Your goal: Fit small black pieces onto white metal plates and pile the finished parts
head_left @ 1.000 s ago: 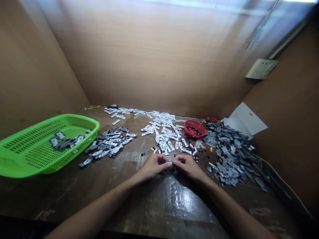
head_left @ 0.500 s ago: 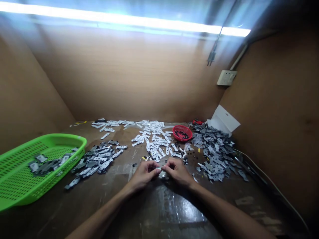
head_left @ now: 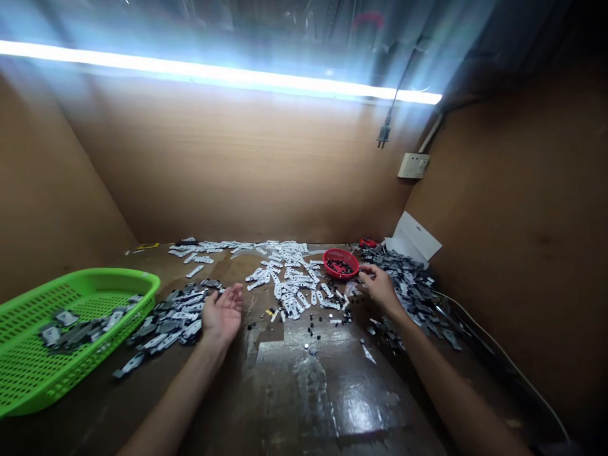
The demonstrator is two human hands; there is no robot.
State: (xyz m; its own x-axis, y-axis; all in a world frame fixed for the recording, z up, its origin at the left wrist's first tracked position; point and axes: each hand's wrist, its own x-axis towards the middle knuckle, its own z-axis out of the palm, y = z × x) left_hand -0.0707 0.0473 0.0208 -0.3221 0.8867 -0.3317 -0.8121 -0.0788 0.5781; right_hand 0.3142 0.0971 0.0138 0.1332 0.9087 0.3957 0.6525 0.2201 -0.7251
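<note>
My left hand (head_left: 223, 315) is palm up with its fingers loosely apart, nothing in it. It rests at the right edge of a pile of small assembled white-and-grey plastic parts (head_left: 166, 320). My right hand (head_left: 379, 288) reaches forward on the right, fingers slightly bent and apart, with nothing visible in them. Its fingertips are close to a small red basket (head_left: 334, 272) holding small black pieces, and to the heap of flat grey plastic parts (head_left: 415, 294). Between the hands lie many loose white elongated plastic parts (head_left: 291, 285) and scattered small black round pieces (head_left: 311, 329).
A green perforated basket (head_left: 154, 288) with some assembled parts stands on the left. Wooden panels (head_left: 237, 183) enclose the table's back and sides. A white card (head_left: 412, 239) leans behind the grey heap. A plug (head_left: 384, 134) hangs near a wall socket (head_left: 413, 165); a pale cable runs along the right.
My hands were together at the middle, pinching a small part. They have separated: the left moved left and opened, the right moved forward and right. The view has tilted up slightly.
</note>
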